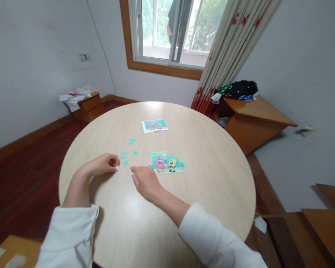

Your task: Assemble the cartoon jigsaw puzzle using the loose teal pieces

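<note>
My left hand (104, 164) is at the left of the table, thumb and finger pinched on a small pale puzzle piece (117, 168). Lower and nearer the middle, my right hand (146, 181) rests on the tabletop with its fingers bent. A bit of a teal puzzle piece (132, 177) shows at its thumb tip; the hand hides the rest. Right beside that hand lies a partly assembled cartoon puzzle (167, 163), its lower left corner covered by my fingers. Several loose teal pieces (124, 158) lie face up or down, I cannot tell which, between my hands and beyond.
A printed reference picture (154, 125) lies farther back on the round wooden table (212, 175). One loose piece (179, 151) sits above the puzzle's right side. A wooden cabinet (257, 119) with clothes stands at the right, a small drawer unit (92, 107) at the left.
</note>
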Action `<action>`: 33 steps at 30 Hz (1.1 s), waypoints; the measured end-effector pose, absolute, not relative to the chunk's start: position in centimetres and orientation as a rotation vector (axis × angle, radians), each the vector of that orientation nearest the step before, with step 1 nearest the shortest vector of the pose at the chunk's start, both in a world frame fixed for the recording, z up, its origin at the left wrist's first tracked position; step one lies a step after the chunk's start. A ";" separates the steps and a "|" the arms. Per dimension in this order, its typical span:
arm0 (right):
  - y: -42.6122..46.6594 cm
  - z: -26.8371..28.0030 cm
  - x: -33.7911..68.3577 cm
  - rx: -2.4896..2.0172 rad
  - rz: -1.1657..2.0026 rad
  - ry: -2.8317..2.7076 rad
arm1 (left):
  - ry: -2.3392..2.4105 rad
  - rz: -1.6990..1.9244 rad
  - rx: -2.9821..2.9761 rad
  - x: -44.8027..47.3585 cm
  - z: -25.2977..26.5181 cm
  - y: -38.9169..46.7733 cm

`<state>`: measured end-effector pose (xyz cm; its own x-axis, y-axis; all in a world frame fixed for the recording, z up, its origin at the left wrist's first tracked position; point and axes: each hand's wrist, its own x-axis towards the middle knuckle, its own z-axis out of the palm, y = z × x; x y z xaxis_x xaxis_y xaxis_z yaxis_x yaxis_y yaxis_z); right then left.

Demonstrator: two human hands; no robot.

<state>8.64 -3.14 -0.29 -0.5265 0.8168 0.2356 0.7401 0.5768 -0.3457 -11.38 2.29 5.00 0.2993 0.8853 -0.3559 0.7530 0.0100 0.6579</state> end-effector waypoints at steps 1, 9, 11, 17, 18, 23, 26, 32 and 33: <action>-3.1 -0.4 8.6 -1.257 0.286 -2.437 | 1.480 0.205 1.770 -11.3 5.0 2.3; -3.3 0.0 8.7 -1.244 0.287 -2.455 | 1.469 0.212 1.806 -11.3 5.0 2.1; -3.3 0.1 8.7 -1.237 0.286 -2.468 | 1.469 0.215 1.822 -11.3 4.9 2.1; -3.1 -0.2 8.8 -1.187 0.285 -2.422 | 1.460 0.368 1.821 -11.0 5.0 2.0; -3.1 -0.2 8.9 -1.180 0.297 -2.400 | 1.459 0.412 1.815 -10.8 5.2 1.9; -3.0 0.2 9.8 -1.206 0.443 -2.159 | 1.399 0.588 1.746 -9.1 5.7 1.4; -2.8 0.7 10.7 -1.198 0.539 -1.956 | 1.315 0.666 1.758 -7.4 5.5 1.0; -2.3 1.0 12.4 -1.063 0.765 -1.811 | 1.239 0.733 1.781 -4.3 4.4 0.4; -2.3 1.1 12.8 -1.064 0.803 -1.796 | 1.243 0.744 1.789 -3.9 4.3 0.3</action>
